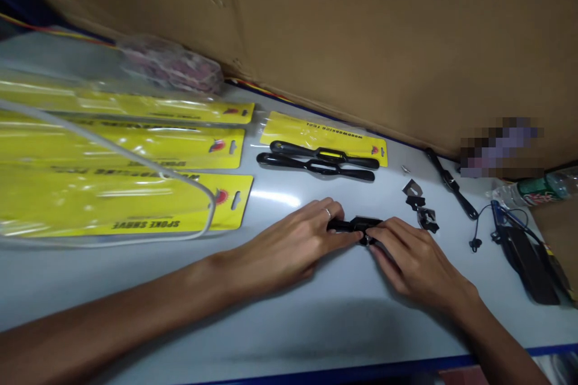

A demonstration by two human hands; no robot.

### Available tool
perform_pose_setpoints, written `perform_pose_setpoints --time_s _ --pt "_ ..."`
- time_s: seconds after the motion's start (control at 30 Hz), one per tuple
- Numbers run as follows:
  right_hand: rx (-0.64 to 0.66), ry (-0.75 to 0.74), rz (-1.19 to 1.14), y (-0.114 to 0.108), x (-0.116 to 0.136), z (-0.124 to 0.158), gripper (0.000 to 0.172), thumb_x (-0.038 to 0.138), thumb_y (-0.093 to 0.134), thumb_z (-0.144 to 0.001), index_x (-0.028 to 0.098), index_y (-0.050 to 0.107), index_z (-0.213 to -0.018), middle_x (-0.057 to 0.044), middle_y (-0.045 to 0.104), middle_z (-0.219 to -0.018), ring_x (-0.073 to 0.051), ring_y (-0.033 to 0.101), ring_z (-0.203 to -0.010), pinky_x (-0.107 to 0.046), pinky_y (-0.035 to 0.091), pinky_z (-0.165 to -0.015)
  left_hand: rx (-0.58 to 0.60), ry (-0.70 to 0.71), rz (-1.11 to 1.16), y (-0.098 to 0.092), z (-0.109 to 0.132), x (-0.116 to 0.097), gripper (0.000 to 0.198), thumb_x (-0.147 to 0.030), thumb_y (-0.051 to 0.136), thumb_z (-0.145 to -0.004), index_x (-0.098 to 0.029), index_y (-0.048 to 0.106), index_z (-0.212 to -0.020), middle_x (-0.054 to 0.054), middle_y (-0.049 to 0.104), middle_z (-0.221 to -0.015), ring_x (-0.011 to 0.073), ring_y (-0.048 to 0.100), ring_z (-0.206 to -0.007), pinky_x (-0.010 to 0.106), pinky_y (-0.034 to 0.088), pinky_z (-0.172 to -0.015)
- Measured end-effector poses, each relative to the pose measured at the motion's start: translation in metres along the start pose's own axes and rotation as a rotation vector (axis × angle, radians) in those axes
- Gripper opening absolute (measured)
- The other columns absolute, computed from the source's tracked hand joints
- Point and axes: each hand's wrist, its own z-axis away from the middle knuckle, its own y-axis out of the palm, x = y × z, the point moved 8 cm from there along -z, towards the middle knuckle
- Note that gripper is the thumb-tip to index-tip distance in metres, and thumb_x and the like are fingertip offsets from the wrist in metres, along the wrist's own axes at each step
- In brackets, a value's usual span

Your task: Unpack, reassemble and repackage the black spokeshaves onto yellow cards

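A black spokeshave (pixel 344 225) lies low over the table between both hands. My left hand (pixel 311 231) is closed around its left handle, with a finger reaching to the middle. At the spokeshave's middle, my right hand (pixel 415 258) has its thumb and fingers pinched on a small part that I cannot make out clearly. The right handle is hidden behind those fingers. Beyond the hands, two more black spokeshave bodies (pixel 323 167) lie side by side, one partly over a yellow card (pixel 311 127). Metal blades (pixel 412 187), black clamp pieces (pixel 415 202) and small screws (pixel 405 169) lie to the right.
Yellow spoke shave packages (pixel 180 204) cover the left side, crossed by a white cable (pixel 112 144). Behind them is a plastic bag (pixel 171 66). Another spokeshave (pixel 451 183), a bottle (pixel 542 189), and a black phone-like object (pixel 526 264) lie right. Cardboard (pixel 338 30) rises behind.
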Motion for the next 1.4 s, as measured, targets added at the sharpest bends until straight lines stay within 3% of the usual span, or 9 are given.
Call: perform_pose_setpoints --time_s 0.3,0.5,0.63,0.73,0.87,1.1,1.2,1.3,1.4 --pt "-0.095 0.004 0.244 0.0 0.009 -0.01 0.028 0.007 0.053 -0.097 0.017 0.064 -0.074 -0.005 0.062 -0.07 -0.019 0.057 -0.068 -0.033 0.036 -0.056 0.003 0.011 -0.009 0.001 0.002 0.0 0.069 0.006 0.051 -0.077 -0.023 0.058 -0.139 0.011 0.06 -0.107 0.0246 0.061 -0.095 0.037 0.056 -0.084" --pt "-0.104 0.232 -0.024 0.001 -0.01 -0.009 0.043 0.022 0.05 -0.104 0.019 0.06 -0.063 0.0 0.06 -0.058 -0.012 0.052 -0.052 -0.03 0.034 -0.054 0.006 -0.014 0.001 0.002 0.003 0.004 0.071 0.004 0.053 -0.078 -0.028 0.055 -0.142 0.009 0.06 -0.109 0.0229 0.06 -0.096 0.035 0.055 -0.085" --pt "-0.069 0.17 -0.121 -0.014 -0.017 0.001 0.024 0.02 0.05 -0.104 0.018 0.074 -0.107 -0.001 0.066 -0.075 -0.012 0.058 -0.061 -0.027 0.04 -0.059 0.004 -0.012 0.009 0.001 0.002 0.003 0.071 0.005 0.052 -0.076 -0.027 0.057 -0.139 0.009 0.06 -0.108 0.0229 0.061 -0.094 0.034 0.054 -0.084" --pt "0.029 0.044 -0.055 -0.013 -0.011 0.004 0.031 0.019 0.053 -0.104 0.022 0.067 -0.131 -0.004 0.068 -0.089 -0.014 0.062 -0.072 -0.027 0.041 -0.061 -0.003 -0.014 0.0 0.0 0.002 0.002 0.07 0.006 0.05 -0.076 -0.027 0.058 -0.137 0.008 0.06 -0.106 0.0222 0.06 -0.092 0.034 0.055 -0.083" --pt "-0.028 0.032 0.044 -0.009 -0.007 -0.002 0.023 0.022 0.053 -0.105 0.015 0.075 -0.102 -0.005 0.068 -0.083 -0.016 0.061 -0.071 -0.03 0.038 -0.059 -0.008 -0.01 -0.007 -0.002 0.001 0.001 0.072 0.007 0.049 -0.074 -0.025 0.059 -0.137 0.009 0.059 -0.105 0.0231 0.06 -0.092 0.035 0.055 -0.082" --pt "-0.115 0.141 -0.083 -0.003 -0.012 -0.006 0.047 0.028 0.05 -0.107 0.018 0.062 -0.063 0.0 0.059 -0.059 -0.012 0.051 -0.053 -0.03 0.033 -0.055 -0.008 -0.005 0.008 0.0 0.003 0.001 0.071 0.008 0.047 -0.075 -0.025 0.059 -0.137 0.009 0.059 -0.107 0.0229 0.06 -0.095 0.035 0.055 -0.083" --pt "-0.13 0.186 -0.17 -0.011 -0.021 0.001 0.024 0.021 0.052 -0.104 0.017 0.073 -0.092 0.0 0.065 -0.069 -0.012 0.056 -0.059 -0.027 0.037 -0.058 -0.012 0.004 0.018 0.001 0.004 0.001 0.076 0.01 0.045 -0.073 -0.024 0.057 -0.14 0.009 0.059 -0.109 0.0224 0.059 -0.098 0.034 0.055 -0.086" --pt "-0.054 0.11 -0.144 -0.012 -0.018 0.003 0.025 0.019 0.055 -0.102 0.018 0.07 -0.122 -0.001 0.068 -0.08 -0.012 0.058 -0.063 -0.027 0.039 -0.059 -0.01 0.003 0.021 0.001 0.004 0.002 0.075 0.009 0.046 -0.073 -0.024 0.057 -0.139 0.009 0.059 -0.11 0.022 0.059 -0.099 0.034 0.054 -0.087" --pt "-0.118 0.034 -0.075 -0.019 -0.012 0.003 0.03 0.022 0.058 -0.101 0.018 0.071 -0.075 0.0 0.059 -0.065 -0.012 0.051 -0.056 -0.03 0.032 -0.054 -0.004 0.004 0.008 0.001 0.004 0.002 0.074 0.008 0.048 -0.073 -0.023 0.057 -0.14 0.009 0.059 -0.109 0.0223 0.059 -0.096 0.034 0.055 -0.085"
